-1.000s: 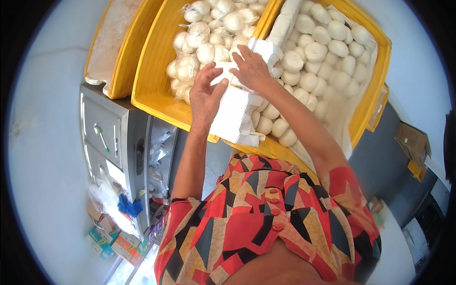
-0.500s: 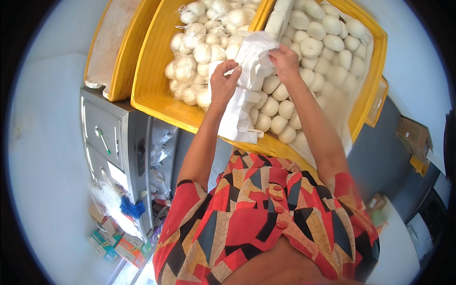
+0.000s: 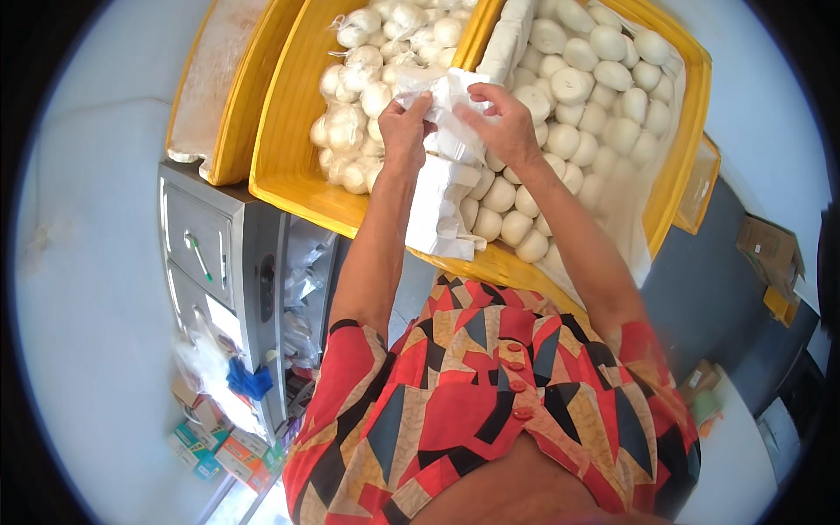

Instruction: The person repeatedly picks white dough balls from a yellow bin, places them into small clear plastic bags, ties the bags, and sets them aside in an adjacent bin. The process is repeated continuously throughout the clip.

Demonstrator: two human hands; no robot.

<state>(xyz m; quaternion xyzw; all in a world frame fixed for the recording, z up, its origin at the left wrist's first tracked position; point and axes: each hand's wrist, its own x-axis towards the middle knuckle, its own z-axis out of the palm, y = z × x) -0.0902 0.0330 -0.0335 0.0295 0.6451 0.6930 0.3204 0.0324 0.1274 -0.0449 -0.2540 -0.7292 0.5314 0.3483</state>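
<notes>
- Far left, nine o'clock: grey metal cabinet [image 3: 223, 254] with drawers, standing below the yellow trays; small coloured boxes [image 3: 219, 451] near its foot at seven o'clock.
- Eleven o'clock: a shallow yellow tray [image 3: 229, 131] with a pale, floury bed, just beside the big tray.
- Twelve o'clock: large yellow tray [image 3: 289, 166], left compartment filled with bagged white dough balls [image 3: 359, 79] (clear bags, knotted tops).
- Left hand [image 3: 405, 122], just left of twelve o'clock: fingers curled, pinching the top left edge of a white plastic bag [image 3: 446, 131].
- The bag is held up between both hands over the tray's middle; beneath it a white folded stack of bags [image 3: 437, 210] hangs down to the tray's near rim.
- Right hand [image 3: 503, 127], just right of twelve o'clock: thumb and fingers pinching the bag's right edge, well closed on it.
- One o'clock: right compartment, loose white dough balls [image 3: 595, 79] in rows on a white liner [image 3: 630, 219].
- Three o'clock: cardboard boxes [image 3: 770, 254] on a dark surface.
</notes>
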